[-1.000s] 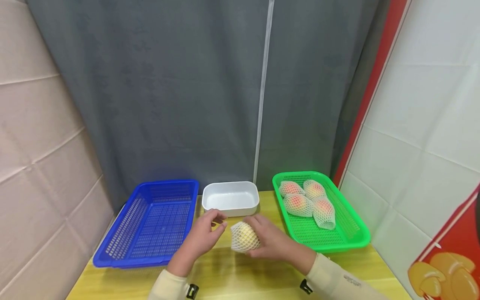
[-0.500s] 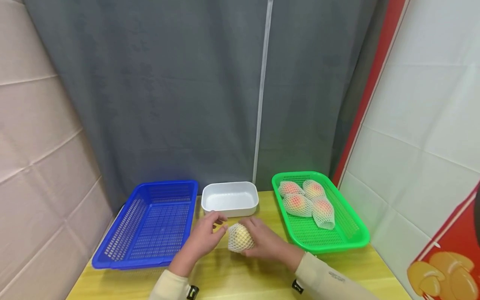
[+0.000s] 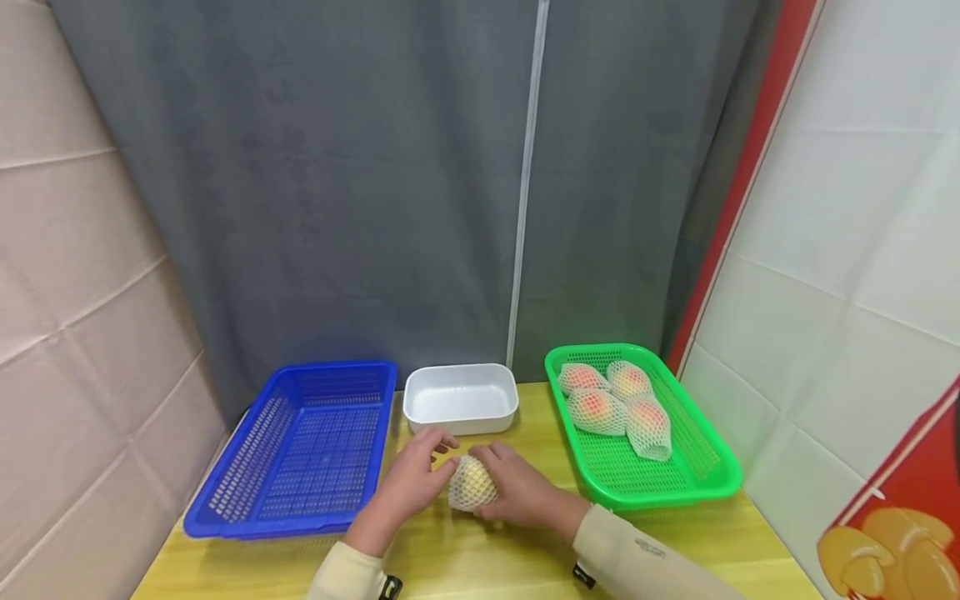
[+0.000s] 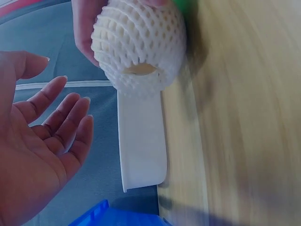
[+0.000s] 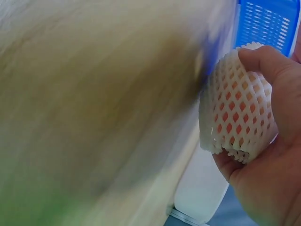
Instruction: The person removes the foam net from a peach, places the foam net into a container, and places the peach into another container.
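Observation:
My right hand (image 3: pixel 521 492) grips a round, yellow and reddish fruit in a white foam net (image 3: pixel 472 484), its thumb and fingers curled round the net in the right wrist view. Above the table, in front of the white dish, the fruit sits between my two hands. Close on its left is my left hand (image 3: pixel 415 475), fingers loosely bent and holding nothing. The left wrist view shows that palm apart from the netted fruit (image 4: pixel 141 42), whose net has an opening at its end. Several similar netted fruits (image 3: pixel 592 408) lie in the green basket (image 3: pixel 705 467) on the right.
On the left of the wooden table (image 3: pixel 480 558) stands a blue basket (image 3: pixel 322 458) with nothing in it. An empty white dish (image 3: pixel 460 421) is at the back middle. Behind hangs a grey curtain (image 3: pixel 337 208), with pale walls on both sides.
My right hand has moved left and slightly nearer the front with the netted fruit, close to my left hand. The left hand has shifted only slightly; baskets and dish stay put.

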A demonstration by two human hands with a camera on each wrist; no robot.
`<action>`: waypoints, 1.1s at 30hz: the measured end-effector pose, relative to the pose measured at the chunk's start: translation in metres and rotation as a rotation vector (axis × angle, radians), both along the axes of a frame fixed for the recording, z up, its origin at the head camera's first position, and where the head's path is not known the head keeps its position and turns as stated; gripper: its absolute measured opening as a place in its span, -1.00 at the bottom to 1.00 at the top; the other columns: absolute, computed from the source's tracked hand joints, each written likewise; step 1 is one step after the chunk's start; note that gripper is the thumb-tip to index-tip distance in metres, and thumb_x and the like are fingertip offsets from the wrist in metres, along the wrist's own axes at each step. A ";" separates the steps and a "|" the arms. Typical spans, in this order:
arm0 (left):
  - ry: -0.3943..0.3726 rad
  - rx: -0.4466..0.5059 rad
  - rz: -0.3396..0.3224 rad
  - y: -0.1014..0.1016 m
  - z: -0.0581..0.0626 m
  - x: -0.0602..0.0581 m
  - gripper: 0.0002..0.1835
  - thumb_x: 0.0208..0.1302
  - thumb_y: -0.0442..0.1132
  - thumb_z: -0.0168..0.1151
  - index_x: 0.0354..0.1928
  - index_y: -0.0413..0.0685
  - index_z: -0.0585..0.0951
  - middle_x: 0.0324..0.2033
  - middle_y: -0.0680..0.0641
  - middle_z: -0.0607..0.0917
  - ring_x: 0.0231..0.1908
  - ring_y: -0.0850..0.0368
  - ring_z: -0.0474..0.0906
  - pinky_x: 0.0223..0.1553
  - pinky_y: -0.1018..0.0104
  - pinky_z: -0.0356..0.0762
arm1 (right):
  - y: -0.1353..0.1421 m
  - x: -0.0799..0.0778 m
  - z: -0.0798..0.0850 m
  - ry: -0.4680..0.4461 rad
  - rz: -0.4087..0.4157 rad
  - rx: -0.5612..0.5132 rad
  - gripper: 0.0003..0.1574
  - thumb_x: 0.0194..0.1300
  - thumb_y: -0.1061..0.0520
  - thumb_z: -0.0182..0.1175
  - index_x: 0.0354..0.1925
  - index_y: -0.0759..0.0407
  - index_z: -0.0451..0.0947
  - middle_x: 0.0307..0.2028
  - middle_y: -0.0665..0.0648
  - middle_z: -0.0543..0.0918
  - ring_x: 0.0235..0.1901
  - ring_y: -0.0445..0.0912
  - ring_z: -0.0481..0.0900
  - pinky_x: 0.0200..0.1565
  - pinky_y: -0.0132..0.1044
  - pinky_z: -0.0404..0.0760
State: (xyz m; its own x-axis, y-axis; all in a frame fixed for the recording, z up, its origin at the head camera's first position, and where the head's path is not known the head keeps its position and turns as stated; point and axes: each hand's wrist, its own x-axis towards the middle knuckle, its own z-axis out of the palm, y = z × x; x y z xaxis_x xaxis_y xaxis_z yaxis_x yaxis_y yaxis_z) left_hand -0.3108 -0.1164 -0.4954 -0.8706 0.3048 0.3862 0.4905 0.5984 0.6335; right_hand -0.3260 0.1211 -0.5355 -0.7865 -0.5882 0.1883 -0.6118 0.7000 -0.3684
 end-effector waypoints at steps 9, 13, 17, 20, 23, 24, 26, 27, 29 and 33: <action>-0.011 -0.018 0.006 0.001 -0.004 0.000 -0.83 0.48 -0.21 0.43 0.02 -0.01 0.72 0.05 0.01 0.70 0.09 -0.05 0.70 0.05 -0.02 0.72 | 0.000 -0.002 -0.003 -0.010 0.005 0.004 0.22 0.22 -0.20 0.66 0.65 -0.03 0.27 0.30 0.08 0.54 0.23 -0.07 0.55 0.31 0.00 0.64; -0.012 -0.016 0.010 0.001 -0.004 0.000 -0.84 0.48 -0.21 0.43 0.02 0.00 0.72 0.04 0.01 0.70 0.09 -0.05 0.70 0.06 -0.03 0.72 | 0.003 -0.003 -0.003 -0.044 0.000 -0.027 0.32 0.16 -0.23 0.70 0.68 -0.02 0.24 0.33 0.09 0.54 0.24 -0.04 0.57 0.31 0.04 0.64; -0.014 -0.016 0.011 0.000 -0.004 -0.001 -0.84 0.49 -0.21 0.43 0.02 -0.01 0.72 0.04 0.00 0.70 0.09 -0.09 0.71 0.07 -0.04 0.73 | 0.005 -0.004 -0.003 -0.064 0.000 -0.060 0.37 0.13 -0.25 0.72 0.69 0.01 0.24 0.36 0.09 0.53 0.28 -0.01 0.56 0.33 0.06 0.63; -0.017 -0.020 0.013 0.000 -0.004 0.000 -0.84 0.49 -0.20 0.43 0.01 -0.02 0.72 0.03 -0.01 0.70 0.09 -0.09 0.71 0.07 -0.04 0.73 | 0.006 -0.004 -0.002 -0.067 0.002 -0.072 0.37 0.14 -0.27 0.71 0.69 0.03 0.23 0.39 0.09 0.52 0.31 0.01 0.56 0.35 0.07 0.61; -0.017 -0.018 0.019 0.000 -0.004 0.000 -0.86 0.50 -0.21 0.43 0.00 0.00 0.73 0.02 0.01 0.71 0.08 -0.06 0.71 0.06 -0.03 0.73 | 0.006 -0.004 0.000 -0.065 0.003 -0.092 0.36 0.16 -0.27 0.70 0.69 0.06 0.23 0.43 0.12 0.50 0.33 0.03 0.55 0.37 0.07 0.60; -0.015 -0.017 0.021 -0.001 -0.004 0.000 -0.87 0.50 -0.22 0.43 0.00 0.00 0.73 0.02 0.01 0.71 0.08 -0.05 0.71 0.06 -0.02 0.73 | 0.006 -0.004 0.001 -0.067 0.003 -0.105 0.35 0.17 -0.27 0.70 0.69 0.06 0.22 0.44 0.13 0.50 0.34 0.03 0.55 0.38 0.07 0.60; -0.013 -0.014 0.025 -0.001 -0.004 0.000 -0.88 0.50 -0.22 0.43 -0.01 0.01 0.73 0.02 0.02 0.70 0.07 -0.04 0.71 0.05 -0.02 0.73 | 0.007 -0.004 0.002 -0.056 0.004 -0.131 0.36 0.18 -0.27 0.69 0.68 0.11 0.23 0.47 0.16 0.48 0.36 0.06 0.54 0.40 0.09 0.58; -0.012 -0.012 0.027 -0.001 -0.004 0.000 -0.88 0.50 -0.23 0.42 -0.01 0.01 0.73 0.02 0.03 0.70 0.07 -0.04 0.71 0.06 -0.02 0.72 | 0.008 -0.004 0.003 -0.053 0.001 -0.147 0.36 0.18 -0.27 0.69 0.68 0.12 0.22 0.48 0.17 0.48 0.38 0.07 0.54 0.41 0.10 0.57; -0.012 -0.009 0.028 -0.001 -0.004 0.001 -0.88 0.50 -0.24 0.42 -0.01 -0.01 0.73 0.01 0.03 0.70 0.07 -0.06 0.71 0.06 -0.02 0.72 | 0.011 -0.005 0.004 -0.052 -0.012 -0.181 0.36 0.17 -0.27 0.70 0.68 0.13 0.23 0.50 0.20 0.47 0.41 0.09 0.53 0.44 0.13 0.53; -0.011 0.004 0.026 -0.001 -0.002 0.003 -0.85 0.48 -0.25 0.43 0.00 -0.07 0.73 -0.01 0.03 0.70 0.07 -0.10 0.71 0.06 -0.03 0.71 | 0.019 -0.006 0.006 -0.088 -0.054 -0.254 0.37 0.18 -0.30 0.68 0.69 0.12 0.22 0.56 0.23 0.42 0.50 0.15 0.45 0.50 0.19 0.44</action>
